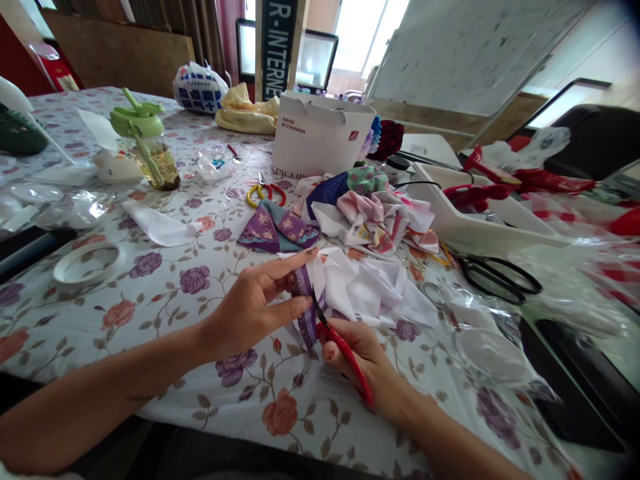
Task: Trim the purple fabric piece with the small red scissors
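My left hand (255, 303) pinches a purple and white piece of fabric (305, 283) between thumb and fingers, just above the flowered tablecloth (165, 293). My right hand (363, 353) grips small red-handled scissors (345, 350); their dark blades point up into the purple edge of the fabric. White cloth (370, 283) bunches out to the right of the held piece.
A heap of patterned fabric scraps (360, 207) and a folded purple piece (277, 230) lie behind. Nearby are yellow and red scissors (265, 192), large black scissors (500, 275), a white paper bag (320, 137), a green-lidded bottle (147, 143), a tape roll (87, 263) and a white tray (475, 213).
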